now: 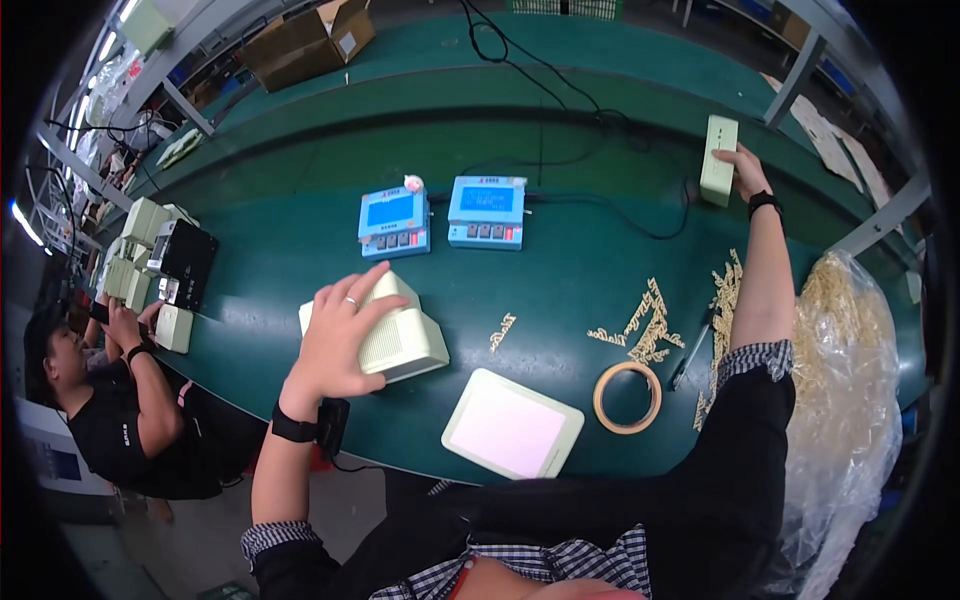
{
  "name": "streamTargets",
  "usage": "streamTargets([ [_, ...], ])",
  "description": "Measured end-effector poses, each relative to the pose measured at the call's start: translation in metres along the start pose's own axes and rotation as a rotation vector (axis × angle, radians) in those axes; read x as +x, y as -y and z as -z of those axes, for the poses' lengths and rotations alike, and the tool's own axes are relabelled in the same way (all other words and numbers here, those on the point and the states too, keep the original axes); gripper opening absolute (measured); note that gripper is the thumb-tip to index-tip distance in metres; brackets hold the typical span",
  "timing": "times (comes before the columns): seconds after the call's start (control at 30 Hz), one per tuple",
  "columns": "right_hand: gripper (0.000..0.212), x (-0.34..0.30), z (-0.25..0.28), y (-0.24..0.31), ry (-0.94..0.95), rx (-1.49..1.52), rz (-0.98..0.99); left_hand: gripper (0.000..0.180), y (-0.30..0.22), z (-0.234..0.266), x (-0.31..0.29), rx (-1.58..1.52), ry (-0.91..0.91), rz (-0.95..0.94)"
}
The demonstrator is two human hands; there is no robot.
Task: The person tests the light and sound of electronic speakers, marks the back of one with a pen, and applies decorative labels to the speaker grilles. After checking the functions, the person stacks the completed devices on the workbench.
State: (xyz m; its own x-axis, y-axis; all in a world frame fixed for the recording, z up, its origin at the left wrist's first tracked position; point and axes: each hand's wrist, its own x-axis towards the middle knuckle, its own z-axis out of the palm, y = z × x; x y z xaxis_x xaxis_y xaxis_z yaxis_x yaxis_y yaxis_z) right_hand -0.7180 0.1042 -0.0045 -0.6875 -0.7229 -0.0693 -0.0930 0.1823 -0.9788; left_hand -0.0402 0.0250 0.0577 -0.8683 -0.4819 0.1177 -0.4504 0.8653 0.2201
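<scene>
At the far right, my right hand [742, 172] is closed round one side of a slim pale-green box-shaped device [719, 150] standing upright, with small marks along its narrow face. My left hand [340, 335] lies with fingers spread over a pale-green plastic housing [405, 348] with a ribbed face. The hand covers much of that housing, and its thumb sticks out on the near side. Nearer to me, between my arms, a pale-green flat panel [513, 425] with a whitish screen-like face lies on the green table.
Two blue boxes with displays, a left one [394, 222] and a right one [487, 212], stand mid-table with cables. Tan lettering pieces [645, 325], a tape roll [627, 397] and a pen [693, 357] lie right, beside a plastic bag [840, 400]. A co-worker [120, 420] works at left.
</scene>
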Motion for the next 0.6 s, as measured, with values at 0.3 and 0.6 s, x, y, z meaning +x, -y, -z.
streamTargets([
  [0.3, 0.058, 0.037, 0.067, -0.043, -0.489, -0.755, 0.025, 0.083, 0.007, -0.007, 0.003, -0.012, -0.04, -0.02],
  [0.6, 0.04, -0.231, -0.206, 0.05, 0.269, -0.806, 0.5, 0.079, 0.013, -0.018, -0.011, -0.005, -0.128, -0.033],
])
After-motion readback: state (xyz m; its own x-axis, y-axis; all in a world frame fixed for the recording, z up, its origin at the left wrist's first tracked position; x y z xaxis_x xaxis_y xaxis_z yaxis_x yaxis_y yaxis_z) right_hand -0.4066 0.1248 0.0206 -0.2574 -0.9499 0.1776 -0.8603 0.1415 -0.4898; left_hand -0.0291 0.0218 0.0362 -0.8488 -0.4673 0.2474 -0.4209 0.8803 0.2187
